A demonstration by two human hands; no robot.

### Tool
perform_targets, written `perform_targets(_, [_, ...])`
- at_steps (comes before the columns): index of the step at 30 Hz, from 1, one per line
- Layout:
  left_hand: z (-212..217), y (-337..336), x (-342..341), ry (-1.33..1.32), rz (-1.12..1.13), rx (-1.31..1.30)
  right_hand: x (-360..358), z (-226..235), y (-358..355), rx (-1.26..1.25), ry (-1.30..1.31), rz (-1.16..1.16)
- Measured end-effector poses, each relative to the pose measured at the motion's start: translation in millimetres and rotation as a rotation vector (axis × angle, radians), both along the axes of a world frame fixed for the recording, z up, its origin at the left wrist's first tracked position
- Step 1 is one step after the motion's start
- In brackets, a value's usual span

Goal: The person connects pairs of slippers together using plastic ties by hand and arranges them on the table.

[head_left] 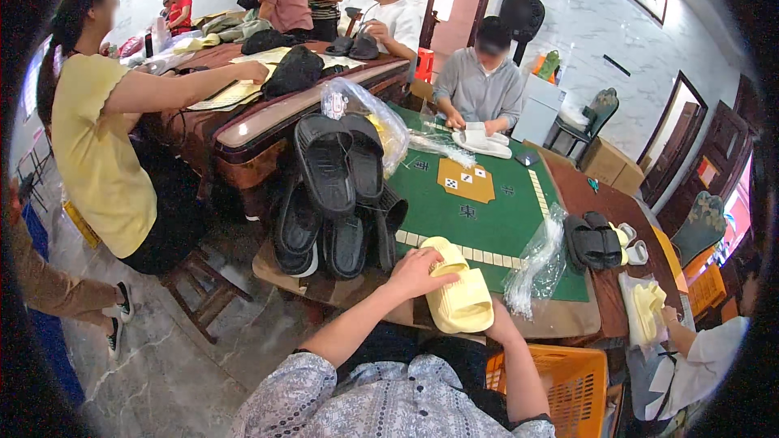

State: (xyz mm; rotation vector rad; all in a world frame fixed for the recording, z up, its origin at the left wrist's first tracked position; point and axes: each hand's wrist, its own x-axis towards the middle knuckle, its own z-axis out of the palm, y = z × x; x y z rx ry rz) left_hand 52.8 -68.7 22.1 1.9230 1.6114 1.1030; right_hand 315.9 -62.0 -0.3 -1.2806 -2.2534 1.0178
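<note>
A pair of yellow slide slippers (459,300) is held up just over the near edge of the green table, one slipper lying against the other. My left hand (423,272) grips it from the left, the thumb across a strap. From the lower right my right hand (501,321) holds the same pair, with most of its fingers hidden behind the slippers. Left of my left hand stands a stack of black slide slippers (326,164). Beyond my right hand lies a clear plastic bag of thin white strips (537,264).
The green table (422,199) carries rows of tiles. Black slippers (592,239) lie on its right side. Across it a person (480,89) handles a white slipper (482,143). An orange crate (568,381) stands by my right forearm. At right, another person holds bagged yellow slippers (645,308).
</note>
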Motion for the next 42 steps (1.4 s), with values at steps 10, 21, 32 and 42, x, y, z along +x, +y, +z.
perform_targets(10, [4.6, 34.6, 4.8, 0.044, -0.056, -0.133, -30.8, 70.1, -38.3, 0.365, 0.214, -0.137])
perform_targets(21, [-7.4, 50.8, 13.6, 0.373, 0.099, -0.233, -100.0, 71.9, -32.1, 0.689, -0.502, -0.042])
perform_targets(32, [-37.0, 53.5, 11.6, 0.18, 0.135, 0.036, -27.8, 109.1, -58.2, 0.707, -0.859, 0.153])
perform_targets(42, [-45.6, 54.1, 3.8, -0.068, -0.024, 0.151, 25.7, 122.3, 22.2, 1.159, -0.904, 0.542])
